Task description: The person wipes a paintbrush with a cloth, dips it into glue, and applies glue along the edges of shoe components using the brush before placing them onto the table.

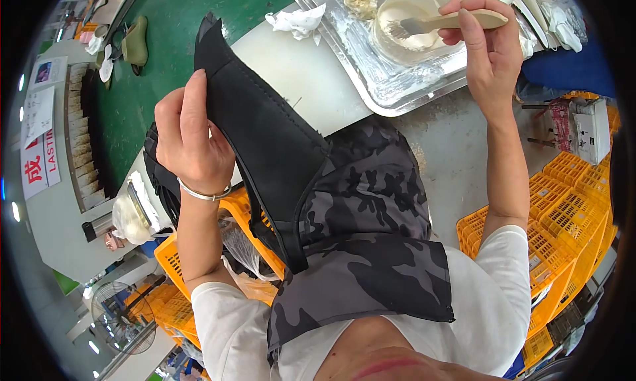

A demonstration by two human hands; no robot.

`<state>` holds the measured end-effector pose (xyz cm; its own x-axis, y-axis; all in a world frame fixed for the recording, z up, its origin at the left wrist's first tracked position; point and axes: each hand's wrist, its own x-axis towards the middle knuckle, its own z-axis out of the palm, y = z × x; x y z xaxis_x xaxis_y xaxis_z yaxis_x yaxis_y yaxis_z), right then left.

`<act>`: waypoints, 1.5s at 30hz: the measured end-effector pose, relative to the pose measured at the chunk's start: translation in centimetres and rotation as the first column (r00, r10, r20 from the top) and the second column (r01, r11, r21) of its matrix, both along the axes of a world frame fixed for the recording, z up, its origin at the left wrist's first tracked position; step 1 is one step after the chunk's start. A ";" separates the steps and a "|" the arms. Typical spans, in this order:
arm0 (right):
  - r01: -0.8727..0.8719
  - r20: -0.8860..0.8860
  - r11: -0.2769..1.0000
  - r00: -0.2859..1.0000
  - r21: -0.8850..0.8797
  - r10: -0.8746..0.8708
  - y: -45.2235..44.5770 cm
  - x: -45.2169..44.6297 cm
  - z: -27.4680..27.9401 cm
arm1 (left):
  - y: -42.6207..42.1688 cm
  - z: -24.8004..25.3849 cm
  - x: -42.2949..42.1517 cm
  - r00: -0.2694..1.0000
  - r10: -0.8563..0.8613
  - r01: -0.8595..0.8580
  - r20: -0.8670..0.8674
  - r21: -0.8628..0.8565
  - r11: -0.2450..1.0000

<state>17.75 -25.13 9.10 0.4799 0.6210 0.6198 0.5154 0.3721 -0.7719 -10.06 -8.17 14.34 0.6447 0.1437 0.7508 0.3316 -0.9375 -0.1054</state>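
My left hand is closed on the edge of a black shoe upper, which hangs down in front of the camouflage apron. A stitched seam runs along the upper's right side. Between the fingers of my right hand is the wooden handle of a brush. Its bristles are over a pale tub of white paste, and I cannot tell whether they touch it. The tub stands in a metal tray smeared with white.
A crumpled white cloth lies by the tray on the white table. More black pieces rest at the left. Orange crates stand on the right, and another orange crate is below my left forearm.
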 end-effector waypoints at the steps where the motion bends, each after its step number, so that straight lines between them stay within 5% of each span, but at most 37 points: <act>1: 0.006 -0.005 1.000 1.000 -0.005 -0.006 0.0 0.0 0.0 | -0.1 0.0 0.0 1.000 0.013 -0.013 0.004 -0.019 1.000; 13: 0.018 -0.010 0.999 1.000 -0.035 -0.018 -0.1 -0.2 0.1 | -0.1 -0.5 -0.2 0.998 0.000 0.003 0.057 -0.059 0.998; 24: 0.055 0.032 0.998 0.998 0.010 -0.055 1.2 -0.7 0.1 | -0.5 -0.2 -0.8 0.991 -0.037 0.042 -0.130 0.033 0.999; 26: 0.095 0.093 0.995 0.991 -0.007 -0.094 1.4 -1.0 0.3 | -0.5 -0.9 0.1 0.995 -0.094 0.094 0.036 -0.010 0.995; 27: 0.099 0.161 0.990 0.984 -0.105 -0.082 1.0 -0.9 0.2 | -0.7 -0.9 -0.1 0.996 -0.083 0.087 0.031 -0.177 0.980; 29: 0.173 0.337 0.979 0.933 -0.108 -0.127 1.2 -0.9 0.5 | -1.7 -1.5 0.9 0.974 -0.063 0.168 0.217 -0.511 0.843; 30: 0.179 0.368 0.980 0.920 -0.083 -0.137 1.5 -0.9 0.5 | -2.9 -1.6 0.5 0.972 0.153 0.065 0.181 -0.824 0.562; 31: 0.186 0.413 0.979 0.901 -0.081 -0.137 1.6 -0.9 0.6 | -2.8 -2.2 -0.4 0.982 0.145 0.080 0.121 -0.961 0.263; 32: 0.189 0.455 0.979 0.881 -0.079 -0.134 1.7 -0.9 0.5 | -3.4 -1.3 -0.1 0.969 0.221 -0.128 -0.109 -0.989 0.075; 33: 0.170 0.459 0.983 0.880 -0.069 -0.120 1.8 -0.9 0.4 | -3.9 -0.4 1.3 0.943 0.305 -0.134 -0.135 -0.991 -0.025; 36: 0.154 0.388 0.973 0.918 -0.170 -0.078 1.6 -1.0 0.5 | -2.9 -1.1 1.9 0.986 0.162 0.112 0.050 -0.910 -0.400; 39: 0.071 0.120 0.976 0.992 -0.208 -0.046 1.6 -1.1 0.6 | -2.6 -1.8 2.8 0.997 0.056 0.068 0.044 -0.827 -0.558; 45: 0.047 -0.046 0.984 0.997 -0.174 -0.056 1.0 -0.3 0.9 | -2.5 -3.2 4.7 0.980 -0.197 -0.122 0.002 -0.779 -0.615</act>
